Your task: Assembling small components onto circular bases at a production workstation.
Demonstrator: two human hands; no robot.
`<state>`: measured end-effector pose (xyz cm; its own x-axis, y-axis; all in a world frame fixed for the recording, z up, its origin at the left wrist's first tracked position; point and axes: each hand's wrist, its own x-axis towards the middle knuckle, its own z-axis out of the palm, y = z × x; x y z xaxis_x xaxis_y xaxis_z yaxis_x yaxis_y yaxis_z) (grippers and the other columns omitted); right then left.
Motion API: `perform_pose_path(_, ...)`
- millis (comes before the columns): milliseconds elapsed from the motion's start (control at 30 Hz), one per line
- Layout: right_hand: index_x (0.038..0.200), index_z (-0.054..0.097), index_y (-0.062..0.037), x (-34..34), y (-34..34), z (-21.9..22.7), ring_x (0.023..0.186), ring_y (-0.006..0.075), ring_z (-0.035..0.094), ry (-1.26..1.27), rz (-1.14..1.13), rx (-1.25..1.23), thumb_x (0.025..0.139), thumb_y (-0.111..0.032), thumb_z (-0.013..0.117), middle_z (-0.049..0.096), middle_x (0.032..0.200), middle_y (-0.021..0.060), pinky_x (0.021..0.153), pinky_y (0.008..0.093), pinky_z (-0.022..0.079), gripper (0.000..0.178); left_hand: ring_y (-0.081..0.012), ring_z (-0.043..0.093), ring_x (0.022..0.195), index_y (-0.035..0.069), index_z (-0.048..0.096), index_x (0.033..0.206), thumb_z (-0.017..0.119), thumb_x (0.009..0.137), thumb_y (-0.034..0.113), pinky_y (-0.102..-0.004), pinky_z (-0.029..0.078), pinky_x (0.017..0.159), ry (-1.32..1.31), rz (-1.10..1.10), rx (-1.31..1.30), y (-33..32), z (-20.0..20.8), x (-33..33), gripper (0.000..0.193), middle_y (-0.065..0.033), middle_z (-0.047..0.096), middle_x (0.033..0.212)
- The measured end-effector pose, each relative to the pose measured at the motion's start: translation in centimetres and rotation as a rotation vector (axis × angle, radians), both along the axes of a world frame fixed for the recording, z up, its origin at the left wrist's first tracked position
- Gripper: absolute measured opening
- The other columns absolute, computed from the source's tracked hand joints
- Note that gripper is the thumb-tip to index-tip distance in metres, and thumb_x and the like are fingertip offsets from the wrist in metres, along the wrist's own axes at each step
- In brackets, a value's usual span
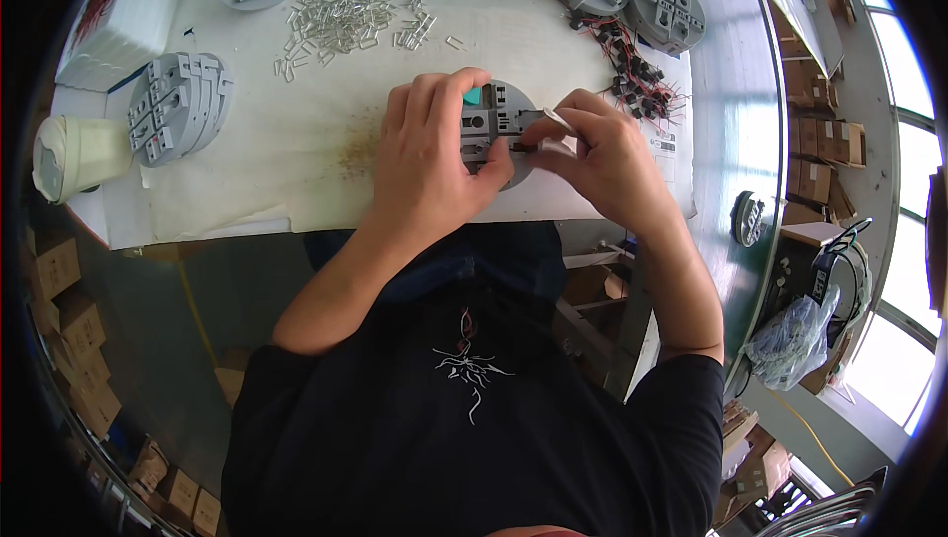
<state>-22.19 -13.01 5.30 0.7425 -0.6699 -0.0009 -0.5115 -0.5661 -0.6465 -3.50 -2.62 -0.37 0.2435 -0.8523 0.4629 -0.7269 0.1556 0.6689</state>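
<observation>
Pale, stained covering lies over the bench [247, 177] in this cluttered workroom, with brown cardboard boxes [825, 140] stacked off by the windows. Close to the near edge, straight in front of the worker, sits the grey round plastic disc with raised blocks [503, 98], between the two hands. The left hand [430, 137] is curved over its left side, thumb laid on the near part and fingers by a small teal block [473, 96], steadying it. The right hand [597, 147] is drawn narrow, pinching a slim pale piece [559, 120]; from where I stand, the fingers cover too much to say whether that is a tool or a part. What worries me is the left thumb, so near the right fingertips: a slip of that pinch could jab it. Should the left hand's hold slacken, sideways pressure might turn the disc and throw the work out of line. The loose heap of clear U-shaped pieces [346, 16] lies beyond the left hand, where a careless sweep could scatter it, and the tangle of red and black wires with small black parts [637, 73], near the right hand, might snag a finger.
</observation>
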Motion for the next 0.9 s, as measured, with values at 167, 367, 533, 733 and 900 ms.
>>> perform_pose_path(167, 0.086, 0.067, -0.0003, 0.7, 0.4, -0.4, 0.058, 0.0132, 0.048, -0.489, -0.059, 0.409, 0.104, -0.028, 0.071, 0.058, 0.072, 0.0027, 0.055, 0.0303, 0.039, 0.033, -0.0363, 0.057, 0.104, 0.006, 0.057, 0.133, 0.081, 0.077, 0.014, -0.0461, 0.051, 0.092, 0.0, 0.008, 0.004, 0.2, -0.1, -0.1, 0.062, -0.014, 0.06, 0.115)
perform_pose_path(367, 0.069, 0.046, -0.0048, 3.0, 1.4, -3.6, 0.055, 0.0164, 0.049, -0.982, 0.082, 0.399, 0.117, -0.04, 0.038, 0.059, 0.067, 0.0072, 0.051, 0.0302, 0.038, 0.06, -0.0363, 0.057, 0.107, 0.008, 0.058, 0.134, 0.081, 0.077, 0.015, -0.0466, 0.05, 0.095, 0.019, 0.016, 0.045, 0.3, 0.1, -0.2, 0.062, -0.0127, 0.061, 0.118)
perform_pose_path(533, 0.073, 0.052, -0.0032, 4.0, 1.7, -2.2, 0.054, 0.0164, 0.047, -0.835, 0.11, 0.178, 0.117, -0.036, 0.043, 0.06, 0.067, 0.0084, 0.052, 0.0307, 0.038, 0.056, -0.037, 0.057, 0.105, 0.008, 0.058, 0.133, 0.082, 0.079, 0.016, -0.0466, 0.049, 0.094, 0.025, 0.02, 0.045, 0.3, 0.2, -0.2, 0.06, -0.0127, 0.061, 0.117)
perform_pose_path(733, 0.086, 0.067, -0.0004, 7.9, -3.1, 0.2, 0.065, 0.0257, 0.063, -0.28, -0.095, -0.059, 0.107, -0.026, 0.061, 0.066, 0.077, 0.0096, 0.064, 0.034, 0.051, 0.033, -0.0358, 0.059, 0.106, 0.006, 0.063, 0.127, 0.081, 0.083, 0.014, -0.0455, 0.049, 0.095, 0.048, -0.016, -0.027, 0.9, 0.5, 0.7, 0.048, -0.0123, 0.065, 0.115)
perform_pose_path(900, 0.094, 0.071, -0.0025, 10.9, -5.9, -3.2, 0.078, 0.0335, 0.07, -0.032, 0.044, -0.368, 0.095, -0.019, 0.073, 0.072, 0.087, 0.0124, 0.072, 0.0384, 0.055, 0.017, -0.0313, 0.064, 0.1, 0.003, 0.067, 0.123, 0.078, 0.091, 0.009, -0.0398, 0.052, 0.09, 0.051, -0.051, -0.056, 2.1, 0.9, 2.5, 0.034, -0.0115, 0.07, 0.108)
